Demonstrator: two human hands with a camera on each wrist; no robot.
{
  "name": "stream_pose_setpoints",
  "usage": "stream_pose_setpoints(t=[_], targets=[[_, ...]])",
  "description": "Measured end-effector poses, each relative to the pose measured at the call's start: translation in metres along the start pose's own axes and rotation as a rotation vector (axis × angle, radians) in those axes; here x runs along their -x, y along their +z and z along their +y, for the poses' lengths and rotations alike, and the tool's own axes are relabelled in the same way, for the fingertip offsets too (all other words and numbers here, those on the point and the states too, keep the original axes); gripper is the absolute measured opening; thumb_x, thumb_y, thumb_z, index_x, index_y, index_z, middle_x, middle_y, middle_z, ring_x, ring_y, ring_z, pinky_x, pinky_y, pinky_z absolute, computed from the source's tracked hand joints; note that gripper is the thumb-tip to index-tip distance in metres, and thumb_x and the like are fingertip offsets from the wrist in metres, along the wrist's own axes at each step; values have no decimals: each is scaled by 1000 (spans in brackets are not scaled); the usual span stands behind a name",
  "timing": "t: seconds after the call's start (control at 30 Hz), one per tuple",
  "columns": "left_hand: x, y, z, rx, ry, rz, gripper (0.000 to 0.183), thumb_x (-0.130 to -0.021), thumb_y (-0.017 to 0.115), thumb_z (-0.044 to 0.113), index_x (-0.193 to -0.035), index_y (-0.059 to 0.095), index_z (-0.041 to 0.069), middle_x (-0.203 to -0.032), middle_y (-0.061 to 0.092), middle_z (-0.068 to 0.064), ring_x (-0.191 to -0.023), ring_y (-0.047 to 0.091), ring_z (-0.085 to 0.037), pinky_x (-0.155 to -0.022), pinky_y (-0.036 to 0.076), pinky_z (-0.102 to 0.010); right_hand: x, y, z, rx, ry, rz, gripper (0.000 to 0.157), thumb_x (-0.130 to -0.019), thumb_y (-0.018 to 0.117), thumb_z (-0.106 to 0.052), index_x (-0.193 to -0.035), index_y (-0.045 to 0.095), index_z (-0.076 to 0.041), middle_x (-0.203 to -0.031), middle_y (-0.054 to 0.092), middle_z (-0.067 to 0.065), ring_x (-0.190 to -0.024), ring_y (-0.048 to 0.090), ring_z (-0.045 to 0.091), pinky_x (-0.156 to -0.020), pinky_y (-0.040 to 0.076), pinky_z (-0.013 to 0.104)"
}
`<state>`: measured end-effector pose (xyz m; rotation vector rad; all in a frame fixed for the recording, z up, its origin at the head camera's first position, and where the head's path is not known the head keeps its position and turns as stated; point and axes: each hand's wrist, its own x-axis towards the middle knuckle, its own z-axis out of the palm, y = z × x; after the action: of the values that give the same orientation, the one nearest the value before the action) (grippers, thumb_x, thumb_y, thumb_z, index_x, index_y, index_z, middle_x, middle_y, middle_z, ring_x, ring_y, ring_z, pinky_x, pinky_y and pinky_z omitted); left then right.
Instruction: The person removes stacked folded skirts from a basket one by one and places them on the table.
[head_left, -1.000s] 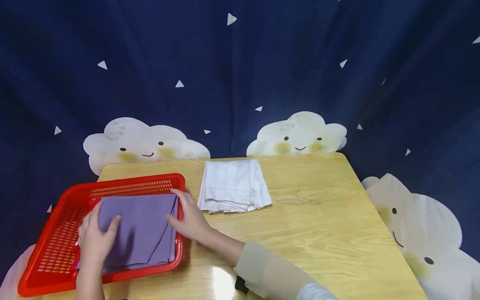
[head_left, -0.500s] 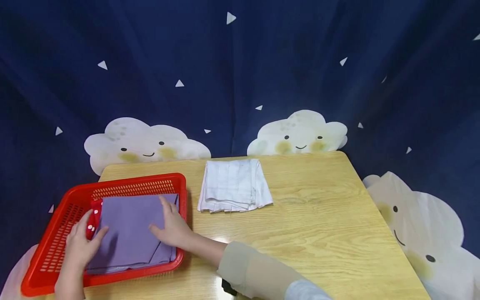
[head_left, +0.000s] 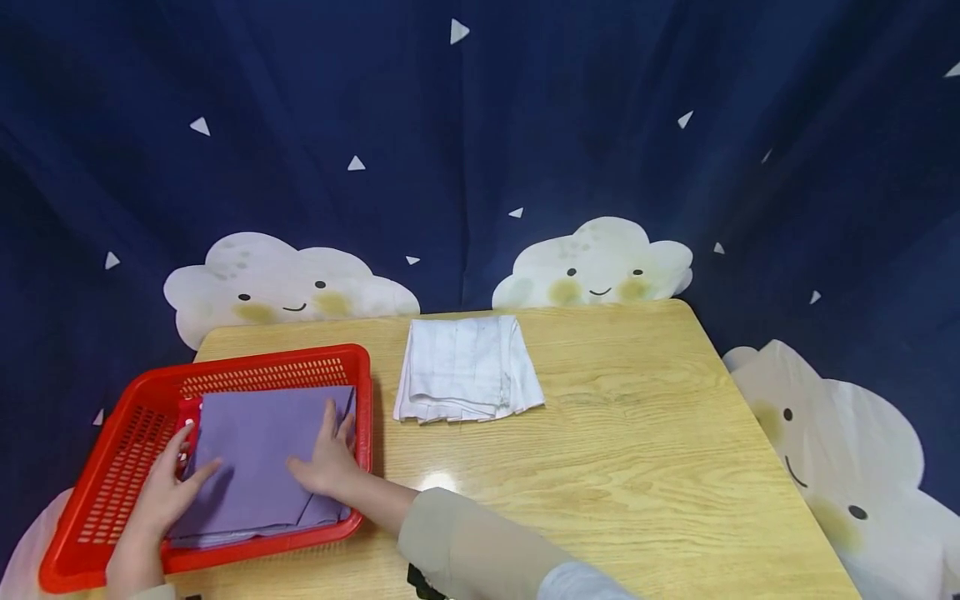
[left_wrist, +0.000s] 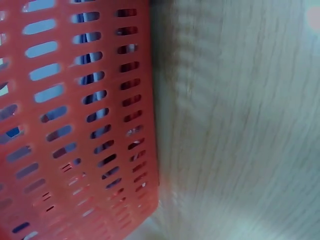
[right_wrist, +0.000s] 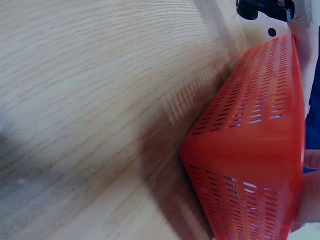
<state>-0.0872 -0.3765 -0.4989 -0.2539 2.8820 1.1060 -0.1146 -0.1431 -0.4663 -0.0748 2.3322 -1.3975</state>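
Looks bright across the surface in the head view, dim over the curtain, with a white glare beside the right sleeve. Appears hazy in the left wrist view. Shows soft-edged shadows beside the red basket in the right one.

A hand could pass freely over the right half of the bench, up to the navy curtain behind its back edge. Only a narrow strip separates the red plastic basket from the folded white cloth near that edge. The right hand and its forearm bar the basket's right front corner, the left hand its front rim; there is room along its left wall, beside the folded purple cloth.
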Motion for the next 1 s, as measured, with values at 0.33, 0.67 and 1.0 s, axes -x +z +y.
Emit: stream_pose_setpoints(t=[0.33,0.67,1.0], targets=[[-3,2,-5,30,-64,-61,83,-88,58,31,-143,6,-3,-126,25,-41,-110,31,-55,-88,29,-67,-8,8,1,-116,111,22,96,-73,69,-13,-146,8,-11,-148,6,26,-116,46,42,-66,47,31],[-6,1,-3,-4,-115,-168,93,-86,57,40,-144,-4,0,-138,9,-40,-120,18,-56,-93,20,-70,-12,9,1,-106,162,93,97,-67,72,-11,-144,13,-6,-140,24,33,-129,31,36,-96,41,34],[-6,1,-3,32,-125,-149,93,-86,59,39,-145,-3,2,-142,1,-37,-126,8,-56,-96,14,-70,-11,9,0,-58,151,98,87,-66,70,-10,-141,24,-14,-125,45,29,-109,50,33,-84,46,38]])
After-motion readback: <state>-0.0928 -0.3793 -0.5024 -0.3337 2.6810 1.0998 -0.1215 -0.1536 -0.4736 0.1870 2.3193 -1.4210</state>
